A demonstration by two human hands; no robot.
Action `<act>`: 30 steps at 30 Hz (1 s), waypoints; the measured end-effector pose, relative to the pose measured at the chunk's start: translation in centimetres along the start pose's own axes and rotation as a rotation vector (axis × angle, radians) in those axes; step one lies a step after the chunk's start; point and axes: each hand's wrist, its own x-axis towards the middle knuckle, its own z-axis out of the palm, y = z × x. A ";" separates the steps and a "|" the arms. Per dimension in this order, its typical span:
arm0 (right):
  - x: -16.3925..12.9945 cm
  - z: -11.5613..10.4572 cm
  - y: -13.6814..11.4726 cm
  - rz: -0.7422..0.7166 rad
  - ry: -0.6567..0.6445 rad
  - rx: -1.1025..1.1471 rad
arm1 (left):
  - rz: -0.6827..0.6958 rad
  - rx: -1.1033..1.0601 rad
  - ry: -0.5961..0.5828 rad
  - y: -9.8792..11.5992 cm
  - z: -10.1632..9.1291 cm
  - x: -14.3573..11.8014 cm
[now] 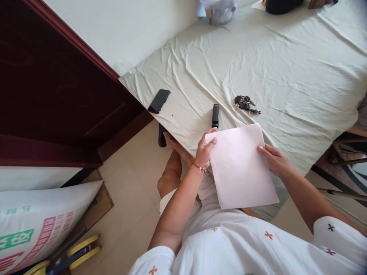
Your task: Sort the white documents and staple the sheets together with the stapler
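Observation:
A blank white sheet of paper [242, 168] is held up over my lap at the table's near edge. My left hand [205, 149] pinches its upper left corner, thumb on top, with a red beaded bracelet at the wrist. On the opposite side, my right hand [273, 158] grips the right edge, thumb on the face and fingers behind. Just beyond the paper's top edge lies a small black device [215, 115] with a lit display. A bunch of keys [246, 105] rests farther back to the right of it.
A pale green cloth [286, 68] covers the table in wrinkles. Near its left edge lies a black phone [159, 101]. A clear tub [220, 11] stands at the back. On the floor at left are a printed sack [43, 214] and yellow wheels [84, 250].

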 end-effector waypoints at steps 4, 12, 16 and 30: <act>-0.2 0.2 -0.4 0.055 0.007 0.010 | -0.033 -0.001 0.031 0.2 0.2 0.3; 0.2 -0.6 0.5 -0.010 0.025 -0.063 | -0.001 0.043 0.011 -0.6 0.0 1.5; 0.6 -0.5 0.5 -0.001 0.085 -0.118 | -0.053 0.105 0.016 -0.5 -0.8 2.0; 2.8 -0.3 -1.7 -0.028 0.192 -0.247 | -0.183 0.304 0.265 1.1 0.3 6.1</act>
